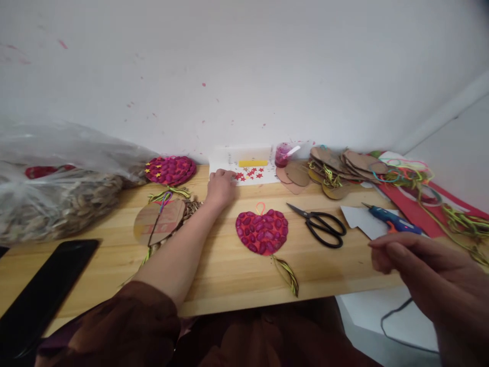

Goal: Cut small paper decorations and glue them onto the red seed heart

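Red stars [260, 176] beyond the heart [262, 233], our left hand [221, 187] beside them, grip hidden from us, our right hand [424, 267] half-curled right of the heart, hold unclear

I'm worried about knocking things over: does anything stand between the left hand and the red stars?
Nothing visible does; the left hand is at the left edge of the red stars on the white sheet.

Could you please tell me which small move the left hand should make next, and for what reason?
Probably the left hand should pick up one of the red stars. Its fingers are at the edge of the group, though I cannot tell whether they touch. The heart in front shows no stars, while the purple pile carries yellow stars.
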{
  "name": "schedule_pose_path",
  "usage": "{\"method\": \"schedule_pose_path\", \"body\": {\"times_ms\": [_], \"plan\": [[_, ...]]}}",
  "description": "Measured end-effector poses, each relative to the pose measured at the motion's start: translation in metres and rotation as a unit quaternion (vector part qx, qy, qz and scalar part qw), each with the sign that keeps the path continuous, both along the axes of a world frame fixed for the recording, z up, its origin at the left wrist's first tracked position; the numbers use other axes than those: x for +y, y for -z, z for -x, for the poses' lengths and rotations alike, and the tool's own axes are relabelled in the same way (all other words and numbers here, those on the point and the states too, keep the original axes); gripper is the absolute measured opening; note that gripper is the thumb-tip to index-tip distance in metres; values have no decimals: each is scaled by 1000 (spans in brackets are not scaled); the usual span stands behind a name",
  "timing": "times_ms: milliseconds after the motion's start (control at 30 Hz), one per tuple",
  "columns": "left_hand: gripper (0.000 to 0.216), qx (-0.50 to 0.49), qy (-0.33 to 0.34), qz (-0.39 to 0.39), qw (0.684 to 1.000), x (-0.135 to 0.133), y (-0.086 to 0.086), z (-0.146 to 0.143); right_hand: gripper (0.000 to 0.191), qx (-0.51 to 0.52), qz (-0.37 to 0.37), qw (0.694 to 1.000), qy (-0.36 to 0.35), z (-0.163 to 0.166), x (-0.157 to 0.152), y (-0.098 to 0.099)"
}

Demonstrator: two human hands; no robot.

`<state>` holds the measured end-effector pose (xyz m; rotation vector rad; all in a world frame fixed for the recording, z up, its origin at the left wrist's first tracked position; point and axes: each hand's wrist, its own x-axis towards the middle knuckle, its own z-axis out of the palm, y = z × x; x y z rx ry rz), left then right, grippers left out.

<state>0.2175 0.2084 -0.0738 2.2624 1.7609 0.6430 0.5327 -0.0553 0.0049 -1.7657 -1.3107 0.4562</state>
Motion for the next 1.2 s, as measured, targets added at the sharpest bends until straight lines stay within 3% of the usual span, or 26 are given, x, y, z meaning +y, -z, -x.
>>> {"method": "schedule_pose_path", "body": {"times_ms": [100,167,300,400,533,700,800,900,1000,1100,1200], "plan": [[34,-4,-13,9,1000,1,0,-2,23,19,-10,994,106,-22,2,6],[31,-7,-19,15,1000,2,-1,-2,16,-39,46,985,161,-40,-4,9],[26,-13,-23,20,999,2,-2,-1,27,-65,68,962,256,-72,-14,22],[29,-13,-15,19,1000,1,-3,-1,38,-68,92,954,278,-90,-16,40],[35,8,-11,20,1000,0,-1,-1,38,-67,93,954,276,-101,-18,57],[57,25,-23,10,999,1,3,-1,34,-58,85,957,271,-94,-18,56],[52,26,-14,1,1000,-2,2,-1,30,-54,82,958,270,-87,-18,51],[44,35,-15,-9,999,-7,0,-3,27,-96,70,967,227,-74,-14,46],[48,43,-12,-11,999,-13,-2,-4,24,-144,52,980,126,-46,4,37],[53,54,8,-14,998,-16,-3,-6,25,-145,31,987,-56,-4,42,22],[54,68,17,-19,997,-19,-3,-7,22,-196,18,956,-218,41,100,9]]}}
